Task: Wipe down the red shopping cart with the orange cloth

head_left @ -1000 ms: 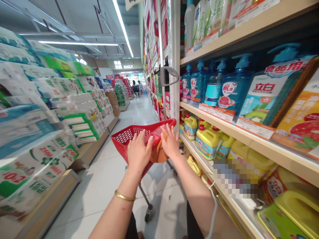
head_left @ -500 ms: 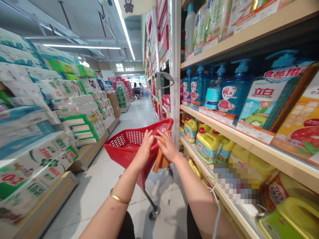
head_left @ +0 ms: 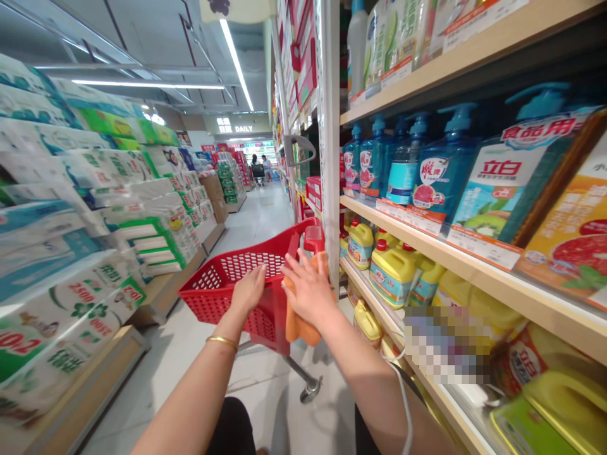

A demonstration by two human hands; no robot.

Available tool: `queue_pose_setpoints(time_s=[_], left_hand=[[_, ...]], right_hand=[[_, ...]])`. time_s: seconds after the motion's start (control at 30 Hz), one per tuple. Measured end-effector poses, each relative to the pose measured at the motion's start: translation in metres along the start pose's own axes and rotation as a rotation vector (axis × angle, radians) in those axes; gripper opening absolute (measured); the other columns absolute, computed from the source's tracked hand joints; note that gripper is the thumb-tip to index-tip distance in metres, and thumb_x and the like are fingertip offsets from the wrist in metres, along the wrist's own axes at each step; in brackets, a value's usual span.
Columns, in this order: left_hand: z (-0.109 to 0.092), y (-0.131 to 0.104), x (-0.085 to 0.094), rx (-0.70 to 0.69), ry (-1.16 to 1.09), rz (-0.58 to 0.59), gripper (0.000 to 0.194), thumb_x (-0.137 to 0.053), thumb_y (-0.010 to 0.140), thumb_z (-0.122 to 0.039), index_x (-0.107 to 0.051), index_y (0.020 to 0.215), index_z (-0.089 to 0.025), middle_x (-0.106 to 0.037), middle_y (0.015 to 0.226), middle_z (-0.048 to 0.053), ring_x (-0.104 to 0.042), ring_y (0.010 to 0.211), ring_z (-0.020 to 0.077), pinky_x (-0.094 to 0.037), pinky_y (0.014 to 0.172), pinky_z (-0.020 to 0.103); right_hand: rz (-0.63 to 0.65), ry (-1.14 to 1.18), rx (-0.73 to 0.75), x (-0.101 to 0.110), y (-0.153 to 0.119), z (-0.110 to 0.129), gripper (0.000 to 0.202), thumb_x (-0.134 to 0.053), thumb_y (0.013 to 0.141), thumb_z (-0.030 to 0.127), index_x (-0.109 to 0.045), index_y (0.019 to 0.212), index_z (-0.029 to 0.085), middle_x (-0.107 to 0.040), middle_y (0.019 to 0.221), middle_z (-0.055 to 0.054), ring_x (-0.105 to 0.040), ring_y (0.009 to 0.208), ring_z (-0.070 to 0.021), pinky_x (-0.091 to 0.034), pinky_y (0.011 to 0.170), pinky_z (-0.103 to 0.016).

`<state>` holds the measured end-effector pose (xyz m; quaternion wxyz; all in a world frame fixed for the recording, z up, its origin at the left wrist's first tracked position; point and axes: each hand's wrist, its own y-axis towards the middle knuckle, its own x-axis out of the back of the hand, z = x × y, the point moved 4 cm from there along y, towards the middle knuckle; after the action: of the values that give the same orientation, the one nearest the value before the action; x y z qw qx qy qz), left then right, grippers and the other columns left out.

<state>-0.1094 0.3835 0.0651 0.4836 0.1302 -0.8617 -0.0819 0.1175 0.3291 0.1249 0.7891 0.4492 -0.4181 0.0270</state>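
Observation:
A red shopping cart (head_left: 222, 278) stands in front of me, its basket with perforated walls angled to the left. My right hand (head_left: 308, 287) lies with spread fingers against an orange cloth (head_left: 301, 328) that hangs at the cart's near right end. Part of the cloth is behind the hand, and I cannot make out how it is fastened. At the near side of the basket is my left hand (head_left: 249, 292), seen edge-on with fingers stretched out and nothing visible in them. Whether it touches the cart I cannot tell. A gold bangle (head_left: 222, 342) circles my left wrist.
On the right, shelves (head_left: 474, 237) carry blue pump bottles (head_left: 429, 170) and yellow jugs (head_left: 391, 272). Packs of tissue (head_left: 80, 303) are stacked on low platforms to the left. The tiled aisle (head_left: 260, 208) runs ahead to people (head_left: 265, 167) seated far off. A white cable (head_left: 403, 392) crosses my right arm.
My hands were close together over the cart's near end. The left has moved left and slightly down, the right a little down onto the cloth. The cart has swung left.

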Motion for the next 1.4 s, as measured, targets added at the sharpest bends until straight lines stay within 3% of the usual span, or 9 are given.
queue_pose_setpoints(time_s=[0.17, 0.33, 0.43, 0.53, 0.63, 0.77, 0.97, 1.23, 1.4], left_hand=[[-0.045, -0.014, -0.021, -0.014, -0.028, -0.005, 0.068, -0.026, 0.107, -0.067, -0.064, 0.147, -0.027, -0.059, 0.158, 0.008, -0.055, 0.148, 0.0307, -0.041, 0.124, 0.05], [-0.065, -0.024, -0.023, -0.088, -0.116, 0.056, 0.071, -0.029, 0.106, -0.071, -0.056, 0.156, -0.029, -0.056, 0.161, 0.006, -0.051, 0.152, 0.0249, -0.041, 0.126, 0.044], [-0.034, -0.031, 0.001, -0.118, -0.105, -0.015, 0.069, -0.025, 0.109, -0.062, -0.049, 0.161, -0.023, -0.05, 0.166, 0.009, -0.047, 0.154, 0.0228, -0.039, 0.127, 0.041], [0.021, -0.041, 0.027, 0.055, 0.213, -0.16, 0.07, -0.033, 0.106, -0.06, -0.051, 0.159, -0.018, -0.04, 0.171, 0.015, -0.031, 0.162, 0.0374, -0.027, 0.13, 0.062], [0.052, -0.053, 0.026, 0.131, 0.26, -0.11, 0.072, -0.034, 0.104, -0.061, -0.06, 0.151, -0.014, -0.055, 0.159, 0.022, -0.041, 0.155, 0.0459, -0.03, 0.125, 0.072], [0.032, -0.065, 0.005, 0.017, 0.327, -0.122, 0.073, -0.03, 0.106, -0.065, -0.051, 0.16, -0.021, -0.041, 0.171, 0.014, -0.024, 0.164, 0.0385, -0.012, 0.132, 0.068], [0.005, -0.076, -0.009, -0.038, 0.302, -0.116, 0.068, -0.026, 0.108, -0.057, -0.049, 0.161, -0.022, -0.039, 0.172, 0.013, -0.023, 0.165, 0.0365, -0.007, 0.133, 0.067], [0.008, -0.077, -0.005, 0.086, 0.059, -0.115, 0.072, -0.019, 0.109, -0.061, -0.046, 0.163, -0.024, -0.036, 0.174, 0.01, -0.024, 0.165, 0.0341, -0.009, 0.133, 0.065], [0.01, -0.07, -0.011, 0.135, -0.007, -0.099, 0.077, -0.016, 0.107, -0.064, -0.047, 0.163, -0.021, -0.036, 0.174, 0.012, -0.021, 0.166, 0.0349, -0.006, 0.133, 0.066]], right_hand=[[-0.15, -0.11, -0.351, 0.009, 0.007, -0.05, 0.043, -0.049, 0.108, 0.034, -0.068, 0.145, 0.024, -0.043, 0.171, -0.007, -0.022, 0.165, -0.0349, -0.015, 0.134, -0.065], [-0.096, -0.127, -0.308, 0.004, 0.006, -0.061, 0.043, -0.046, 0.107, 0.03, -0.073, 0.136, 0.015, -0.066, 0.15, -0.016, -0.029, 0.162, -0.0353, -0.01, 0.135, -0.061], [-0.059, -0.124, -0.296, 0.0, 0.005, -0.066, 0.042, -0.047, 0.106, 0.03, -0.073, 0.135, 0.014, -0.071, 0.142, -0.016, -0.044, 0.154, -0.0349, -0.011, 0.135, -0.06], [-0.079, -0.151, -0.31, 0.005, 0.007, -0.078, 0.037, -0.048, 0.105, 0.03, -0.077, 0.124, 0.019, -0.076, 0.131, -0.015, -0.051, 0.145, -0.0358, -0.004, 0.133, -0.066], [-0.1, -0.188, -0.317, 0.008, 0.008, -0.085, 0.035, -0.048, 0.105, 0.03, -0.08, 0.114, 0.018, -0.077, 0.126, -0.018, -0.051, 0.143, -0.0368, 0.006, 0.133, -0.067], [0.009, -0.16, -0.275, -0.021, -0.001, -0.058, 0.037, -0.046, 0.107, 0.03, -0.081, 0.113, 0.019, -0.079, 0.124, -0.015, -0.053, 0.142, -0.0343, 0.008, 0.134, -0.065], [0.266, 0.037, 0.058, -0.09, -0.028, 0.017, 0.042, -0.048, 0.109, 0.039, -0.07, 0.142, 0.024, -0.066, 0.152, -0.006, -0.044, 0.156, -0.027, -0.007, 0.137, -0.058], [0.035, -0.156, -0.329, -0.049, -0.007, -0.055, 0.045, -0.049, 0.108, 0.035, -0.066, 0.147, 0.021, -0.029, 0.177, -0.011, -0.014, 0.167, -0.0386, 0.002, 0.13, -0.075], [0.254, 0.029, -0.024, -0.092, -0.03, 0.001, 0.047, -0.046, 0.11, 0.043, -0.06, 0.153, 0.03, -0.04, 0.173, -0.003, -0.016, 0.168, -0.0306, -0.004, 0.135, -0.067]])
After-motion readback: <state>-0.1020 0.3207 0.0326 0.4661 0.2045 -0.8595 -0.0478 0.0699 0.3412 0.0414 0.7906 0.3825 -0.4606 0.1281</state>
